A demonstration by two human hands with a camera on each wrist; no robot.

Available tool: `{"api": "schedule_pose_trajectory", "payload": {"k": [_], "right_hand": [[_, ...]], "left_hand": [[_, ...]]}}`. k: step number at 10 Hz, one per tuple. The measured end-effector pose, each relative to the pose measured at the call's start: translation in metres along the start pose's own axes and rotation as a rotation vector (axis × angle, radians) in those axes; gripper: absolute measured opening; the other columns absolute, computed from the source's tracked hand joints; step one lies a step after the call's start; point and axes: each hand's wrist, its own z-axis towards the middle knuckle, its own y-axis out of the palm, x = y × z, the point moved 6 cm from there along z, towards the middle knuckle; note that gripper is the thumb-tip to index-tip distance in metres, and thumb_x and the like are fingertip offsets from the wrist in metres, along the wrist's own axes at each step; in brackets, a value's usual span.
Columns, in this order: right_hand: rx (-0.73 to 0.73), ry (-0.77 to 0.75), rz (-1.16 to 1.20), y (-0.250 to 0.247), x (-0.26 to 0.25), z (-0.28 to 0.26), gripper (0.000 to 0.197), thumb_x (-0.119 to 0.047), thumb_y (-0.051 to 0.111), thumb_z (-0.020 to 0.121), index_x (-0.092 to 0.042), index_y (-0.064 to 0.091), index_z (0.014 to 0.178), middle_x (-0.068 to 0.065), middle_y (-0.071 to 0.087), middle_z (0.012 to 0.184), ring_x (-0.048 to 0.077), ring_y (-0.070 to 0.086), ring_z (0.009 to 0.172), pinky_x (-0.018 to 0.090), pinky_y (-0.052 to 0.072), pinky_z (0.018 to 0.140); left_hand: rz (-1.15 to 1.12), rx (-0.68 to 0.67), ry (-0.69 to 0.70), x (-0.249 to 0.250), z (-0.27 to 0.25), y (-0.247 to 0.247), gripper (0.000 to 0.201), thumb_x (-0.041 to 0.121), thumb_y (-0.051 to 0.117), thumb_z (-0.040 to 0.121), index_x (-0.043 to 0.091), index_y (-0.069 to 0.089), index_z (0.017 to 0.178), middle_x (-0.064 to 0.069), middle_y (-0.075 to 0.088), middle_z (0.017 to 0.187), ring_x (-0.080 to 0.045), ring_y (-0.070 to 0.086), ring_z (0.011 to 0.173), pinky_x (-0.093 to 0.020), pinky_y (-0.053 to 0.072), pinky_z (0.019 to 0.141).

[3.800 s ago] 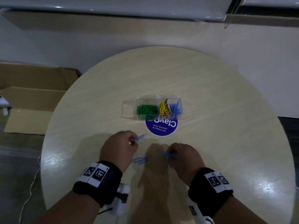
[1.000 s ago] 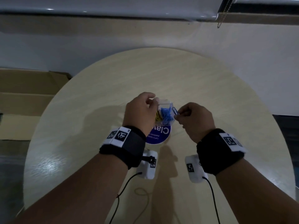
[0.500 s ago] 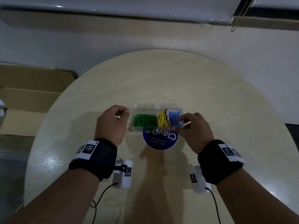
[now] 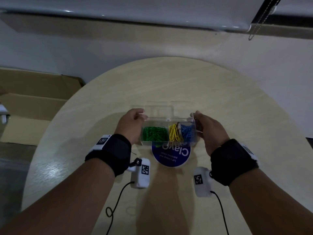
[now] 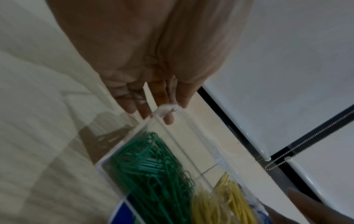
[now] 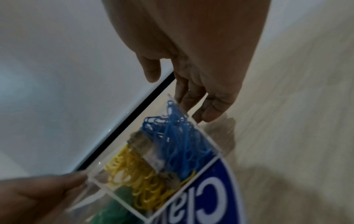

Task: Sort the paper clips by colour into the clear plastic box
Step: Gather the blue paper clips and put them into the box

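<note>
The clear plastic box (image 4: pixel 169 119) sits mid-table with its lid (image 4: pixel 160 110) tipped back behind it. Inside, green clips (image 4: pixel 155 134) fill the left compartment, yellow clips (image 4: pixel 174 135) the middle and blue clips (image 4: pixel 187 133) the right. My left hand (image 4: pixel 143 116) pinches the lid's left corner (image 5: pixel 166 108) between thumb and fingers, beside the green clips (image 5: pixel 153 166). My right hand (image 4: pixel 194 119) lies against the box's right end. There its fingers (image 6: pixel 208 112) touch the wall by the blue clips (image 6: pixel 178 136), and the thumb stands apart.
A round blue sticker (image 4: pixel 171 155) lies on the pale round table (image 4: pixel 237 116), partly under the box's near side. Flattened cardboard boxes (image 4: pixel 33 102) sit on the floor at the left. A white wall rises behind the table.
Both hands have slid from the box's ends up to its far corners, and the left now pinches the lid. The loose blue clips seen on the table earlier are gone from view.
</note>
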Motion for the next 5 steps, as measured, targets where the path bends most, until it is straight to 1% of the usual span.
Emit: {"api": "schedule_pose_trajectory", "payload": {"k": [1,2,3,4,5], "right_hand": [[-0.016,0.015,0.126,0.000,0.000,-0.006,0.041,-0.049,0.042,0.096,-0.018,0.069,0.103,0.005,0.072,0.106,0.024,0.065,0.102,0.039,0.052,0.086],[0.000,0.013,0.161,-0.002,0.003,-0.013,0.052,-0.055,0.041,0.094,-0.012,0.069,0.101,0.007,0.071,0.106,0.024,0.065,0.103,0.043,0.052,0.092],[-0.023,-0.014,0.163,0.000,0.009,-0.018,0.045,-0.050,0.043,0.095,-0.014,0.069,0.101,0.002,0.069,0.111,0.019,0.063,0.107,0.045,0.051,0.095],[-0.018,-0.050,0.149,0.001,0.008,-0.022,0.027,-0.040,0.050,0.096,-0.020,0.064,0.108,-0.001,0.066,0.117,0.018,0.062,0.110,0.044,0.051,0.095],[0.050,-0.040,0.212,-0.006,0.021,-0.032,0.026,-0.035,0.049,0.097,-0.022,0.058,0.118,-0.003,0.062,0.121,0.016,0.060,0.111,0.040,0.050,0.095]], "left_hand": [[-0.208,0.007,-0.007,-0.006,-0.002,0.000,0.025,0.010,0.047,0.097,0.028,0.061,0.106,0.009,0.070,0.107,-0.015,0.063,0.103,-0.038,0.049,0.094],[-0.406,0.017,-0.019,-0.011,-0.007,0.001,0.023,0.007,0.047,0.097,0.023,0.063,0.092,0.006,0.071,0.109,-0.021,0.065,0.105,-0.040,0.055,0.087],[-0.551,-0.006,-0.027,-0.015,-0.015,0.006,0.024,0.007,0.046,0.097,0.019,0.060,0.081,0.006,0.070,0.113,-0.017,0.065,0.107,-0.034,0.055,0.074],[-0.605,0.004,-0.033,-0.019,-0.015,0.005,0.031,0.009,0.047,0.096,0.026,0.062,0.074,0.005,0.068,0.118,-0.018,0.063,0.112,-0.034,0.053,0.075],[-0.510,0.053,-0.059,-0.034,-0.019,0.006,0.024,0.017,0.049,0.098,0.029,0.065,0.086,0.006,0.064,0.122,-0.016,0.059,0.115,-0.039,0.054,0.086]]}}
